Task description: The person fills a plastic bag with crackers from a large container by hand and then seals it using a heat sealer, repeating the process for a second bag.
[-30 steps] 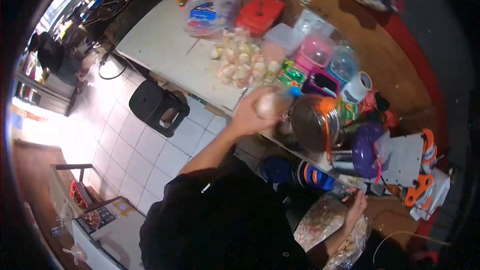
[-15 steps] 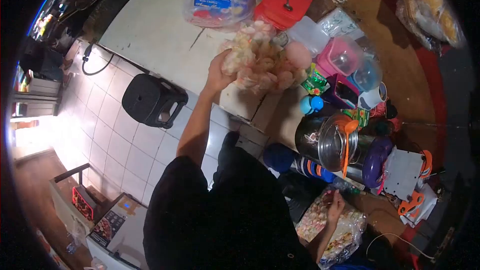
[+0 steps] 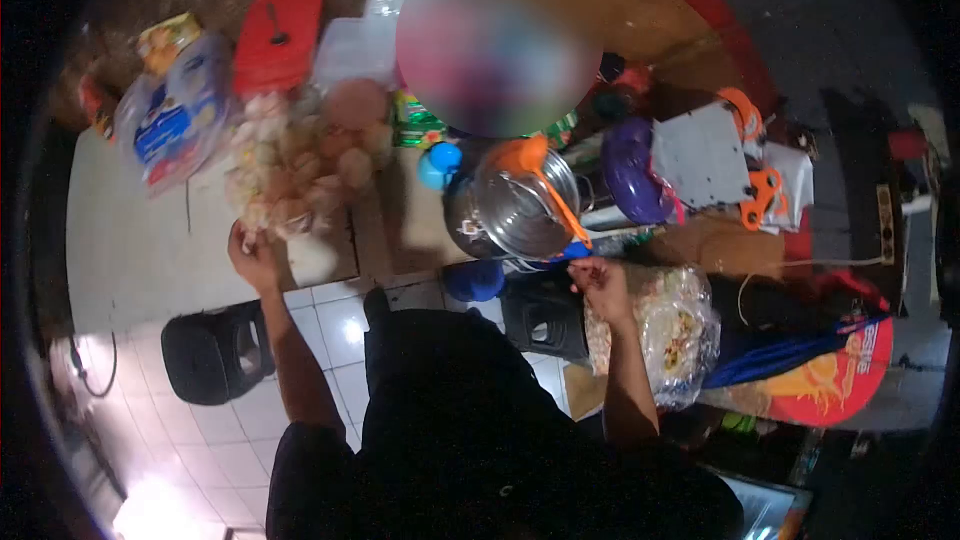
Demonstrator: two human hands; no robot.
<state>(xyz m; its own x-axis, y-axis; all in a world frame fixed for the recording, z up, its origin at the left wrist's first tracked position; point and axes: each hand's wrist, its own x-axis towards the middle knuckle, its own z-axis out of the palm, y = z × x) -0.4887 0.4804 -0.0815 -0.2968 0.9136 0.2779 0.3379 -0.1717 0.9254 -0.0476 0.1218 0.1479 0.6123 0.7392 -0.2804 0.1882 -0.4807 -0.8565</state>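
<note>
While your left hand sits curled at near edge of packet pile, 10 o'clock, grip not discernible, support pile from underneath, no tugging. Right hand pinched closed, contents unclear, touching top of clear snack sack, 2 o'clock. Mind pot, 12 o'clock.

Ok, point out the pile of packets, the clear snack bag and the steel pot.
pile of packets (image 3: pixel 300 155), head view, middle of the heap.
clear snack bag (image 3: pixel 670 330), head view, its bulging side.
steel pot (image 3: pixel 500 215), head view, on its shiny lid.
</note>
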